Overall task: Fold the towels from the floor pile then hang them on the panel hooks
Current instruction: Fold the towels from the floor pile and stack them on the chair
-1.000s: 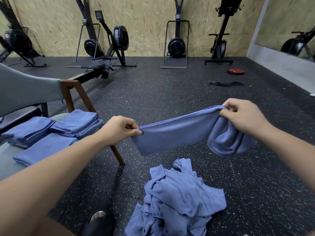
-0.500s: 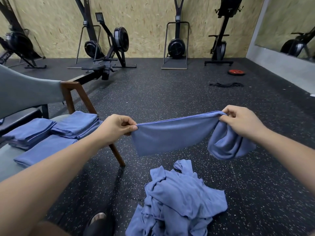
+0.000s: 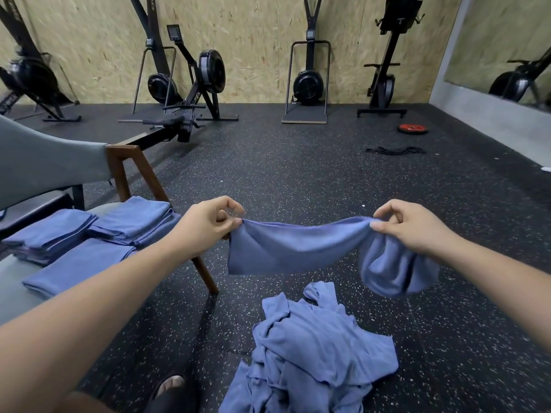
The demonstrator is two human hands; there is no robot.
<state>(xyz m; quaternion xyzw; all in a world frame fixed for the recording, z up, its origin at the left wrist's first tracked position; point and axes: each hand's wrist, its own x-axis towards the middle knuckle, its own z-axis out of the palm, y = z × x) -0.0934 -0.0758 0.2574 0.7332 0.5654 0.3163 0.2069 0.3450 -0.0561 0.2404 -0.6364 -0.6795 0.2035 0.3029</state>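
A blue towel [image 3: 295, 248] hangs stretched between both hands above the floor, its top edge sagging a little. My left hand [image 3: 205, 226] pinches its left corner. My right hand [image 3: 414, 228] pinches the right end, where the cloth bunches and droops in a loose fold [image 3: 396, 269]. Below lies the crumpled pile of blue towels [image 3: 316, 353] on the black speckled floor. Folded blue towels [image 3: 131, 222] lie in stacks on the grey chair seat at the left. No panel hooks are in view.
A wooden-legged chair [image 3: 131, 174] with a grey back stands at left. Rowing machines [image 3: 196, 84] line the chipboard wall. A red weight plate [image 3: 412, 128] and a black strap [image 3: 395, 150] lie far right. My sandalled foot [image 3: 171, 389] is at the bottom.
Both hands have come down and a little toward me with the towel. Its top edge, taut before, now sags between them.
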